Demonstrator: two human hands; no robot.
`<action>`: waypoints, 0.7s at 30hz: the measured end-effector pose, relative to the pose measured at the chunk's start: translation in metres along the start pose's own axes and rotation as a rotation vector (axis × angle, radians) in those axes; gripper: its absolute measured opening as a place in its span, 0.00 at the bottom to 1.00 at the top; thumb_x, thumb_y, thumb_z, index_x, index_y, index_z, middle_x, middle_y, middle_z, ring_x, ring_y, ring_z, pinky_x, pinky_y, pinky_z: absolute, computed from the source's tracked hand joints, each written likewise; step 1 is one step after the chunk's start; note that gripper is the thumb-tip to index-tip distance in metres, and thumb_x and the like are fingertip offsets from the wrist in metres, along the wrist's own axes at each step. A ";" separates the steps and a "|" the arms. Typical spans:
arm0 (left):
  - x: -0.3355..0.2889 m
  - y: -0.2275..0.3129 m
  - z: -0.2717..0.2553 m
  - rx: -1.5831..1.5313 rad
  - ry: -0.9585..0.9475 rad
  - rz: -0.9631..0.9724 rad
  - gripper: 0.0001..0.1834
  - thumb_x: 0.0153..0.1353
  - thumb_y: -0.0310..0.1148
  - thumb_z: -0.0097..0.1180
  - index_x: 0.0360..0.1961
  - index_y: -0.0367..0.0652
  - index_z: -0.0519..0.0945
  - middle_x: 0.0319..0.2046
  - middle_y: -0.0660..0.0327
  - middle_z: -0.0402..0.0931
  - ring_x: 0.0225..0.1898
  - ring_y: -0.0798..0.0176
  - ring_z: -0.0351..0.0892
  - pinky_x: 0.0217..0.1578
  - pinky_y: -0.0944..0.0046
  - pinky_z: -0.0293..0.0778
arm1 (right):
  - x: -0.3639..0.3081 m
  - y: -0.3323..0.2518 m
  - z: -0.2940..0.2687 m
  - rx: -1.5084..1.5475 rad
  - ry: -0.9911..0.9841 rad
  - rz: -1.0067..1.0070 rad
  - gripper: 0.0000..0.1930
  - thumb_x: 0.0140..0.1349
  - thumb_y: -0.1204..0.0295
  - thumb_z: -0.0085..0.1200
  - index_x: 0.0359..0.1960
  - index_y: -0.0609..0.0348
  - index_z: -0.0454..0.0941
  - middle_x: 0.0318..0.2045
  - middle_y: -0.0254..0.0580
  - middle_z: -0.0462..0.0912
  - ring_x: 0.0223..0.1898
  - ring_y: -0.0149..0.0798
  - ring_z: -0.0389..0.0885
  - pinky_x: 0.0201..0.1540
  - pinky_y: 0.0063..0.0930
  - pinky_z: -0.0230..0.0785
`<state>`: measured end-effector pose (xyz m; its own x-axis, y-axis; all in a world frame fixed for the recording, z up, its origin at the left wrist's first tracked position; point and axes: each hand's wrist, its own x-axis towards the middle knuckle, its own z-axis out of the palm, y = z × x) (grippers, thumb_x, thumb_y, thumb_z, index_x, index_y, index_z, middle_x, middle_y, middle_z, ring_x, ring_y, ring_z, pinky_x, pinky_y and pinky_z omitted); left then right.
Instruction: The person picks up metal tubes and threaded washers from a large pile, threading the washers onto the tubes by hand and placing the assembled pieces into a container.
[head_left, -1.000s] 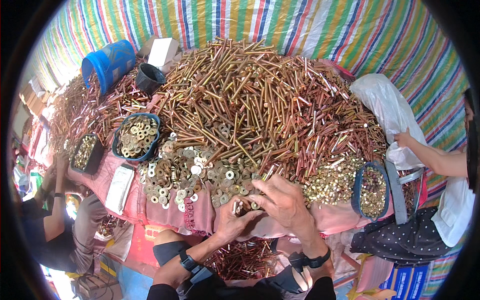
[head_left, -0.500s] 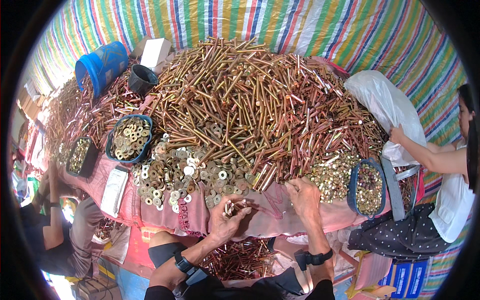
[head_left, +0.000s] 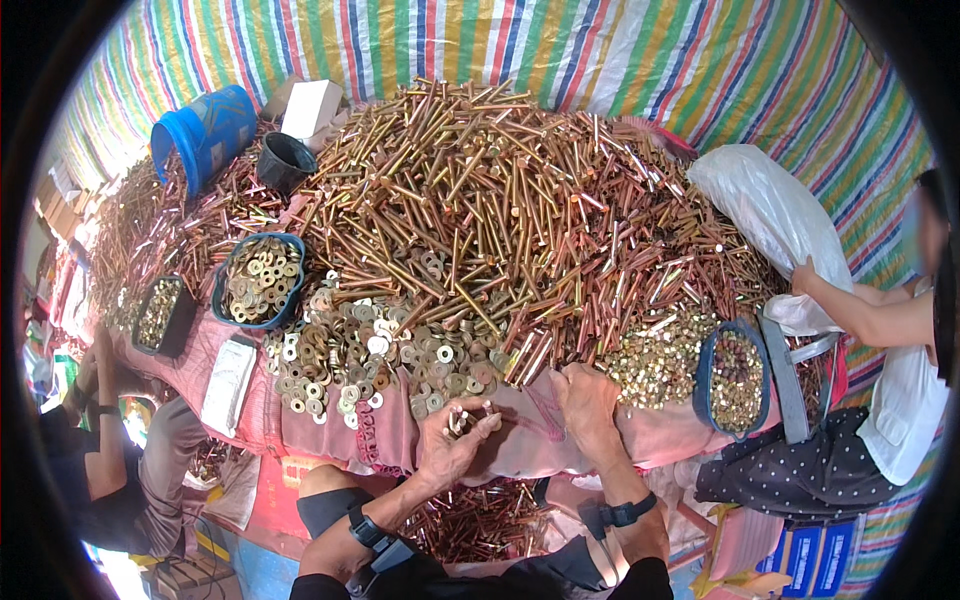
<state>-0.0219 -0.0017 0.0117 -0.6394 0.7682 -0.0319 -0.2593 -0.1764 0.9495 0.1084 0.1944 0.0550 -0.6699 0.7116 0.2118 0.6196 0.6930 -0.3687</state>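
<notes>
My left hand point(head_left: 452, 445) is curled in front of the washer pile point(head_left: 440, 365), palm up. Its fingers close round a few small shiny metal pieces point(head_left: 462, 420), too small to tell as washers, nuts or bolt ends. My right hand point(head_left: 590, 405) hovers over the pink cloth point(head_left: 515, 430), fingers bent together by the front ends of the long bolts point(head_left: 530, 358). Whatever sits in its fingertips is hidden. Brassy nuts point(head_left: 650, 365) lie loose just right of that hand. Behind everything rises a big heap of long bolts point(head_left: 470, 200).
A blue basket of washers point(head_left: 220, 305) stands left, a blue basket of nuts point(head_left: 707, 400) right. A dark tray point(head_left: 177, 335), blue bucket point(head_left: 215, 135) and black pot point(head_left: 285, 160) are farther left. At right, another person's hand point(head_left: 803, 275) holds a white sack point(head_left: 770, 210).
My right hand has shifted a little left toward the bolt ends. My left hand stays almost in place. The person at right has moved a hand slightly along the sack.
</notes>
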 end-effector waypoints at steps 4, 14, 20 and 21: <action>0.000 -0.001 0.000 0.007 -0.001 0.024 0.13 0.67 0.25 0.69 0.51 0.37 0.84 0.35 0.63 0.88 0.35 0.75 0.83 0.36 0.72 0.78 | -0.002 0.000 -0.001 0.109 0.088 -0.035 0.12 0.65 0.65 0.65 0.39 0.64 0.85 0.32 0.57 0.84 0.33 0.60 0.84 0.36 0.51 0.75; 0.002 -0.002 -0.001 0.027 -0.018 0.049 0.11 0.68 0.24 0.68 0.49 0.36 0.84 0.36 0.62 0.88 0.37 0.73 0.84 0.39 0.70 0.81 | 0.006 0.007 0.005 0.011 0.002 -0.026 0.12 0.67 0.66 0.64 0.38 0.65 0.84 0.34 0.59 0.84 0.34 0.62 0.85 0.36 0.53 0.76; 0.001 0.002 0.003 0.079 -0.015 -0.006 0.13 0.69 0.30 0.69 0.51 0.36 0.84 0.41 0.60 0.89 0.42 0.72 0.84 0.44 0.66 0.82 | -0.005 0.012 -0.005 0.694 -0.164 0.281 0.10 0.69 0.68 0.64 0.39 0.65 0.83 0.28 0.38 0.84 0.30 0.30 0.82 0.33 0.30 0.75; 0.000 0.005 0.003 0.146 -0.024 0.071 0.15 0.69 0.36 0.70 0.51 0.39 0.85 0.43 0.60 0.89 0.45 0.70 0.85 0.46 0.64 0.82 | -0.008 0.008 -0.005 0.992 -0.201 0.225 0.09 0.74 0.68 0.60 0.39 0.63 0.80 0.26 0.34 0.81 0.27 0.25 0.79 0.29 0.23 0.72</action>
<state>-0.0212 -0.0012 0.0174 -0.6346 0.7717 0.0425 -0.1050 -0.1406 0.9845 0.1210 0.1948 0.0543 -0.6927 0.7172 -0.0762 0.1848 0.0744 -0.9800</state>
